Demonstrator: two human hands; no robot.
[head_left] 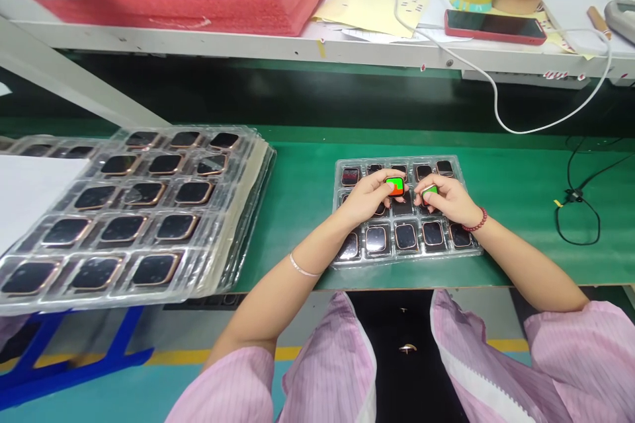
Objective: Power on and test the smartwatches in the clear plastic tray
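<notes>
Over a clear plastic tray (357, 262) of square smartwatches, my left hand (370, 195) is closed on a smartwatch (395, 183) whose lit screen shows green and orange-red. Close by on the right, my right hand (449, 200) grips a second smartwatch (430, 191), its screen lit mostly green and partly covered by my thumb. Dark-screened watches sit in the tray's pockets beneath and around both hands. Some pockets are hidden behind my fingers.
Stacked trays of watches (124, 228) stand at the left, with white paper (34, 198) over part of them. A shelf (258, 46) above holds red foam (307, 0), papers and a phone (496, 28). A white cable (491, 82) droops from it; a black cable (575, 195) lies right.
</notes>
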